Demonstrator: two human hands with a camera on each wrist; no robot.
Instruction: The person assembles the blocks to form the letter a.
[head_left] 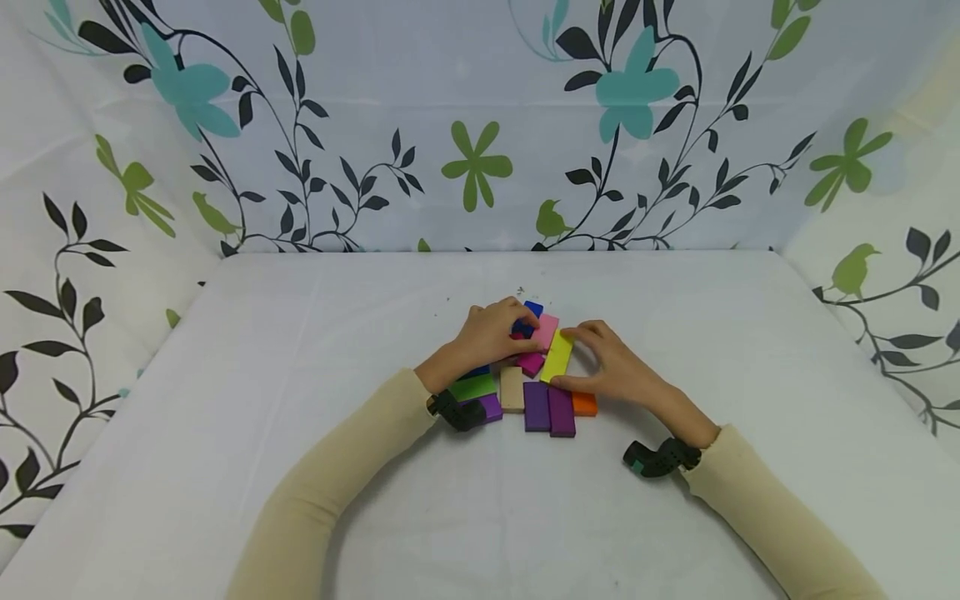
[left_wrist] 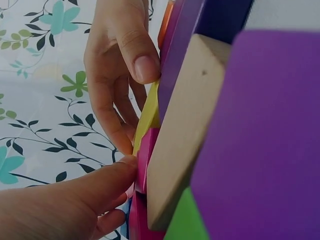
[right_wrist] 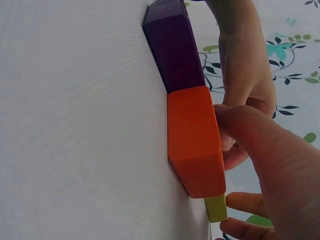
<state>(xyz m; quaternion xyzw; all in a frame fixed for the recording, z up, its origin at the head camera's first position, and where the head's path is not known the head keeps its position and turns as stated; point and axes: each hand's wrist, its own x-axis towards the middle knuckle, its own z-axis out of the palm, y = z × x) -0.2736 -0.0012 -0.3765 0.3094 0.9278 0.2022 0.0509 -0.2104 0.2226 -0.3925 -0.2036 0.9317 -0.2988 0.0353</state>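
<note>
Several coloured wooden blocks lie bunched on the white table. My right hand (head_left: pixel 618 367) holds a yellow block (head_left: pixel 557 357) by its two ends, thumb at the near end and fingers at the far end. With thumb and fingertips, my left hand (head_left: pixel 491 333) pinches a light pink block (head_left: pixel 547 331) just left of the yellow one. Under and beside the left hand are a blue block (head_left: pixel 533 308) and a magenta block (head_left: pixel 530 364). In the left wrist view both hands meet near the yellow block (left_wrist: pixel 148 110), next to the bare wood block (left_wrist: pixel 187 125).
Nearer me lie a violet block (head_left: pixel 536 407), a dark purple block (head_left: pixel 562 412) and an orange block (head_left: pixel 585 404). A green block (head_left: pixel 474 387) and a purple block (head_left: pixel 491 407) sit by the left wrist. A patterned cloth (head_left: pixel 450 100) stands behind the table.
</note>
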